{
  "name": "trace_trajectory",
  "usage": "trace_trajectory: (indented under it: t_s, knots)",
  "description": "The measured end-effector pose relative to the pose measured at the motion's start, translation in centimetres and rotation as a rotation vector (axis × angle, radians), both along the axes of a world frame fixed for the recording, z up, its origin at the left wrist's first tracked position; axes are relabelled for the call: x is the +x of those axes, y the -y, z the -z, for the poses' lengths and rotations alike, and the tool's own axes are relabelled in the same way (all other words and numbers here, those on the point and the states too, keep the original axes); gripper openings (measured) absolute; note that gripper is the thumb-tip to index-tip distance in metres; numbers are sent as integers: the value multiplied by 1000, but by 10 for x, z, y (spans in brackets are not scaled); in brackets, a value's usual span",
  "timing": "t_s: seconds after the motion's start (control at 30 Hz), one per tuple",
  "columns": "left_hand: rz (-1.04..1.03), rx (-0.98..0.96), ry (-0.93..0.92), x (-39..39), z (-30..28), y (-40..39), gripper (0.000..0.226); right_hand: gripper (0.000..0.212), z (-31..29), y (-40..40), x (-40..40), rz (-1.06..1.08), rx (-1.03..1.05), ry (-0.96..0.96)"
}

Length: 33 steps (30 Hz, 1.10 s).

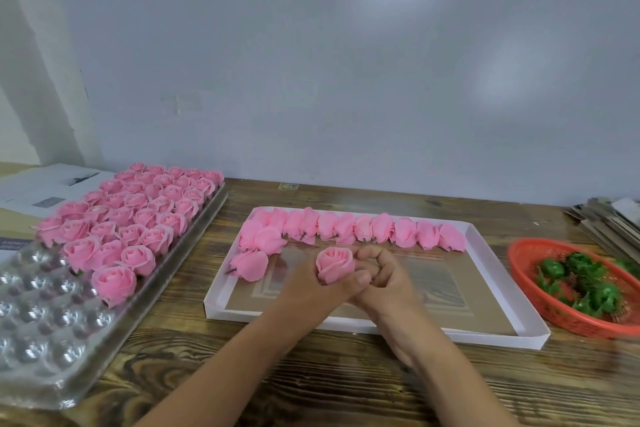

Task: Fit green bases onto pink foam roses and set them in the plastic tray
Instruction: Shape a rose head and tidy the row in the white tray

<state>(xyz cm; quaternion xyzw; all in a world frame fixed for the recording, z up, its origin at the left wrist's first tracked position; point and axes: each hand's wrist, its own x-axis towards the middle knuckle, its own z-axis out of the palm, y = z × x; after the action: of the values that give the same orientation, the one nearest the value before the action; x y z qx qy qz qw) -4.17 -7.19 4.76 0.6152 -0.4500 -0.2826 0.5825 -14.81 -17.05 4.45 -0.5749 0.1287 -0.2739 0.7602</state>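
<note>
**A:** How far along does it look?

**B:** Well past halfway, I'd judge. The clear plastic tray [41, 350] on the left holds rows of finished pink foam roses [145, 211] filling its far part; the near pockets are still bare. In the white cardboard box lid [381, 326] in the middle, a row of unfitted roses [346, 227] lies along the far edge, with a few more at the left end. The orange basket [526, 274] on the right has a small heap of green bases [588, 284] left.

**A:** And the hands?

**B:** Both meet over the box lid. The left hand [311, 284] grips one rose [335, 264], bloom facing up, fingers curled round its underside. The right hand [384, 279] presses in beside it, fingers curled against the left hand's. Whether it pinches a base underneath I cannot tell; the rose and fingers hide that.

**A:** So the step in hand?

**B:** Probably seating a base, before the rose goes to the tray.
</note>
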Motion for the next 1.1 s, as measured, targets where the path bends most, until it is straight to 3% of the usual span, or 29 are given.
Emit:
trace_trajectory:
  t_s: [0.23,0.33,0.43,0.57,0.7,0.83,0.93,1.1]
  knots:
    - [-99,-10,-171,1,7,-4,39,41,8,-4,4,-24,2,-47]
    - [-154,-41,-191,-2,10,-3,24,49,8,-9,6,-19,42,-35]
    - [-167,-121,-204,-5,6,-4,19,47,7,-12,7,-60,123,-4]
    - [-147,-187,-226,-5,6,-5,37,40,5,-13,6,-157,244,-3]
    - [-84,-165,-260,-5,5,-7,28,35,2,-15,6,-324,329,36]
    - [13,-122,-324,-5,2,-11,22,36,-1,-14,3,-422,479,-50]
    - [9,-137,-324,-5,2,-13,30,31,1,-12,0,-442,620,-116]
    - [-65,-169,-265,-5,-2,-14,36,25,-2,-16,2,-405,520,-98]
